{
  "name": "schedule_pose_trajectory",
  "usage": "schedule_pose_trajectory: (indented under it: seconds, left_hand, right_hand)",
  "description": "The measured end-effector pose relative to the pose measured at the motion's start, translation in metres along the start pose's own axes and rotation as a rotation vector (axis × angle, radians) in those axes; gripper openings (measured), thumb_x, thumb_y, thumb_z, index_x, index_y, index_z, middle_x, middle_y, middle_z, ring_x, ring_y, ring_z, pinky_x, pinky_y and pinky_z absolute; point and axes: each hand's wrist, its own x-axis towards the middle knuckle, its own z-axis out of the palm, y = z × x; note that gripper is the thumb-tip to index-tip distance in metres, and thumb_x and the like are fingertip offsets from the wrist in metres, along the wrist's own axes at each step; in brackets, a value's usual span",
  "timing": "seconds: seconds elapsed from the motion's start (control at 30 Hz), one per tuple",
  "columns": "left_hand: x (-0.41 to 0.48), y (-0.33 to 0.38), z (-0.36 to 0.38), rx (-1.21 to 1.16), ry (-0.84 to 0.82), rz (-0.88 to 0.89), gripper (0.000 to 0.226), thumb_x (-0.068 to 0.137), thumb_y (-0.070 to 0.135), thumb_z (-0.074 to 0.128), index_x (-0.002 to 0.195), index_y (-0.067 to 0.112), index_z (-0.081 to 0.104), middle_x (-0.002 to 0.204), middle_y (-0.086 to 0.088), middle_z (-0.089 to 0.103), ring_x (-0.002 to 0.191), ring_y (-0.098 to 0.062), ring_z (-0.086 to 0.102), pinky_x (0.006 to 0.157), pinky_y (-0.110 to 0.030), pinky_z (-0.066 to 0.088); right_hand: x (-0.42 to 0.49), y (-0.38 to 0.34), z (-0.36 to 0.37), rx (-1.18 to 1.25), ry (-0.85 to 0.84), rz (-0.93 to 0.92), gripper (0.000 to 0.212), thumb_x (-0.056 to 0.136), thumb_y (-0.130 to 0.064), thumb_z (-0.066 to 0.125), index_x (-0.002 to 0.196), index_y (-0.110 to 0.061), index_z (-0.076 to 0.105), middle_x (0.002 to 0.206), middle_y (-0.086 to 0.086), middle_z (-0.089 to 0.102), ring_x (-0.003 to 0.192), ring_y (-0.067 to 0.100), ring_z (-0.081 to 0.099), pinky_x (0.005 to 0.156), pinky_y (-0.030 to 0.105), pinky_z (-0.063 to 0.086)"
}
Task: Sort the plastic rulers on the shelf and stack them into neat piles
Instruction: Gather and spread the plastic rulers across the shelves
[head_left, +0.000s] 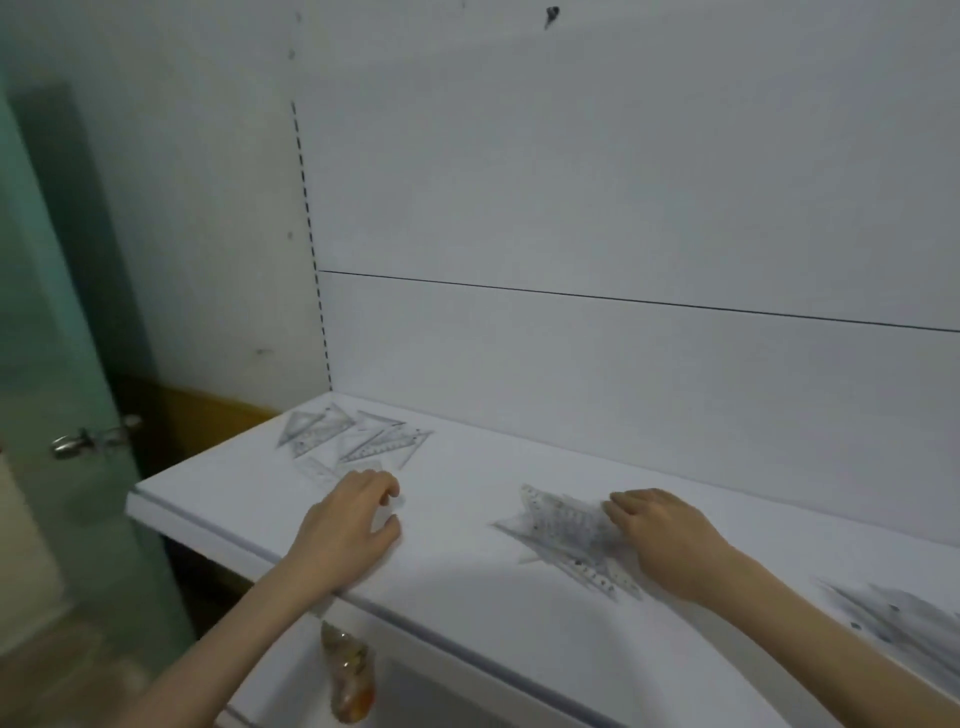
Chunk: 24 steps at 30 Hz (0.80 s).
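Clear plastic triangle rulers lie on a white shelf (467, 582) in three groups. A loose scatter of rulers (358, 439) sits at the far left. My left hand (348, 525) is just in front of it, its thumb and forefinger pinched on the faint edge of a clear ruler (393, 506). In the middle lies an uneven pile of rulers (563, 535) with corners sticking out. My right hand (665, 540) lies palm down with its fingertips resting on that pile's right edge. A third, blurred group of rulers (898, 629) is at the right edge.
A white back panel (597, 260) rises behind the shelf. A green glass door (47, 364) with a metal handle (78, 441) stands at the left. A clear packet with orange contents (348, 675) hangs below the shelf's front edge.
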Motion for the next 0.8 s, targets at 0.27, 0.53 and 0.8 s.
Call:
schedule_pose_trajectory:
  seconds: [0.27,0.53,0.8]
  left_hand:
    - [0.008,-0.091,-0.009,-0.067,-0.319,0.073,0.074,0.081,0.074,0.031,0.14,0.03,0.042,0.149,0.014,0.035,0.136,-0.002,0.03,0.107,-0.015,0.017]
    - [-0.009,-0.155,-0.041,0.013,-0.365,0.393,0.096,0.063,0.087,0.032,0.142,0.034,0.036,0.143,0.028,0.022,0.131,0.009,0.018,0.107,-0.01,0.008]
    - [-0.012,-0.198,-0.044,0.013,0.065,0.892,0.027,0.095,0.032,0.049,0.096,0.018,0.071,0.089,0.004,0.07,0.082,-0.01,0.057,0.068,-0.022,0.048]
  right_hand:
    - [0.076,-0.089,-0.035,0.151,0.083,-0.064,0.045,0.084,-0.016,0.035,0.124,-0.015,0.055,0.124,-0.001,0.056,0.119,0.021,0.049,0.091,0.03,0.042]
    - [0.172,-0.205,-0.006,0.443,0.004,-0.183,0.035,0.095,-0.036,0.026,0.095,-0.012,0.051,0.103,0.004,0.056,0.103,0.027,0.054,0.085,0.043,0.047]
    - [0.152,-0.243,-0.011,0.493,0.068,-0.121,0.045,0.085,-0.064,0.04,0.071,-0.022,0.048,0.073,-0.009,0.052,0.083,0.017,0.052,0.074,0.036,0.047]
